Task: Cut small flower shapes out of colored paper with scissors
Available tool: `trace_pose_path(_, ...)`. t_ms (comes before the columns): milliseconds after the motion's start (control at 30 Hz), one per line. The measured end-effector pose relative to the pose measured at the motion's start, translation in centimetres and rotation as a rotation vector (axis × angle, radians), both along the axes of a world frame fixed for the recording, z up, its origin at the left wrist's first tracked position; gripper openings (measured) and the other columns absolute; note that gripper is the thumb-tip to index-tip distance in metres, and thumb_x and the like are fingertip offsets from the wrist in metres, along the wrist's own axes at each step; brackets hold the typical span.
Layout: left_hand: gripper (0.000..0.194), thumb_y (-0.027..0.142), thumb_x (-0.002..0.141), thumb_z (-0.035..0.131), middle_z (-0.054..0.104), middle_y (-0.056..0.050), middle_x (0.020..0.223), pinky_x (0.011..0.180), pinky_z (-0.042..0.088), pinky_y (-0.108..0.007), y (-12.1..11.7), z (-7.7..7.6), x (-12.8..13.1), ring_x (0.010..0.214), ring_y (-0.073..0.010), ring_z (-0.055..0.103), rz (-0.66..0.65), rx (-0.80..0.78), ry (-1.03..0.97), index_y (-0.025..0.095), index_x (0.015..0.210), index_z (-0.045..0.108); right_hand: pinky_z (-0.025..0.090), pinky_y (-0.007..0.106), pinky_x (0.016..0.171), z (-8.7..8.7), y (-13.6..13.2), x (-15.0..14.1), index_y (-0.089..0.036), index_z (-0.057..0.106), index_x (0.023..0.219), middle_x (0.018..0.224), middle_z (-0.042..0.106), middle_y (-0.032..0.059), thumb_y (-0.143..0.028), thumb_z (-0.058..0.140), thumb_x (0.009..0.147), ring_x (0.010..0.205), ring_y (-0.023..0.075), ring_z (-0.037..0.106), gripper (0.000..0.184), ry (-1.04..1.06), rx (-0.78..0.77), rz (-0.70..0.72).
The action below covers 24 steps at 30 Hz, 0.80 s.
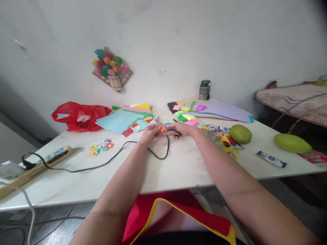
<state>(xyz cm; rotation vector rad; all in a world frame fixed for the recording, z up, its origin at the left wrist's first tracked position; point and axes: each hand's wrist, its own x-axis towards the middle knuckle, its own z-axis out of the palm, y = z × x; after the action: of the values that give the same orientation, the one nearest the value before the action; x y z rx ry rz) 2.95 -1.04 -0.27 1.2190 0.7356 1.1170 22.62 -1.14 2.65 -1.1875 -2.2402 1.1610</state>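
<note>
Near the middle of the table, my left hand (151, 132) pinches a small piece of orange paper (161, 128). My right hand (182, 129) is closed round the dark handles of a pair of scissors (174, 130), whose blades reach toward the orange paper. Whether the blades touch it I cannot tell. A black cable (160, 158) loops on the table just below both hands. Left of my left hand lie cut paper shapes in red, yellow and light blue (135, 126). Several paper flowers (102, 148) lie farther left.
A red plastic bag (84, 117) and a power strip (48, 160) are on the left. Clay packs (187, 116), coloured sheets (224, 110) and paper scraps (224, 141) lie to the right. Two green fruits (240, 133) and a glue tube (271, 159) sit near the right edge.
</note>
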Motion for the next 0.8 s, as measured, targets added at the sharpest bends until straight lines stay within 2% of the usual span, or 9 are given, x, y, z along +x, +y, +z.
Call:
trace_pose_path(200, 0.036, 0.03, 0.058, 0.08, 0.067, -0.002, 0.068, 0.058, 0.052, -0.024, 0.09, -0.03, -0.03, 0.053, -0.0114, 0.063, 0.001, 0.004, -0.012, 0.014, 0.075, 0.053, 0.03, 0.015, 0.034, -0.08, 0.15, 0.21, -0.015, 0.058, 0.083, 0.054, 0.055, -0.0037, -0.036, 0.063, 0.081, 0.042, 0.0061, 0.051, 0.022, 0.032, -0.022, -0.038)
trace_pose_path(400, 0.036, 0.029, 0.059, 0.08, 0.067, -0.002, 0.068, 0.064, 0.054, -0.027, 0.48, -0.37, -0.1, 0.06, -0.0139, 0.067, 0.037, 0.013, -0.031, 0.014, 0.076, 0.052, 0.032, 0.016, 0.036, 0.26, -0.22, 0.4, -0.015, 0.058, 0.083, 0.055, 0.056, -0.0041, -0.033, 0.068, 0.076, 0.042, 0.0063, 0.052, 0.022, 0.127, -0.07, -0.074)
trace_pose_path(600, 0.032, 0.024, 0.061, 0.079, 0.067, -0.002, 0.072, 0.068, 0.054, -0.027, 0.64, -0.55, 0.07, 0.065, -0.0137, 0.067, 0.076, 0.014, -0.069, 0.013, 0.079, 0.055, 0.032, 0.017, 0.035, 0.14, -0.2, 0.49, -0.015, 0.055, 0.073, 0.055, 0.061, -0.0016, -0.034, 0.067, 0.077, 0.042, 0.007, 0.052, 0.023, 0.12, -0.07, -0.025)
trace_pose_path(800, 0.038, 0.027, 0.058, 0.081, 0.068, -0.002, 0.076, 0.066, 0.055, -0.026, 0.48, -0.42, -0.05, 0.07, -0.015, 0.068, 0.083, 0.031, -0.086, 0.013, 0.086, 0.058, 0.034, 0.017, 0.036, -0.26, 0.27, 0.78, -0.014, 0.057, 0.082, 0.059, 0.063, -0.0002, -0.027, 0.065, 0.079, 0.045, 0.0086, 0.056, 0.016, 0.172, -0.074, -0.044)
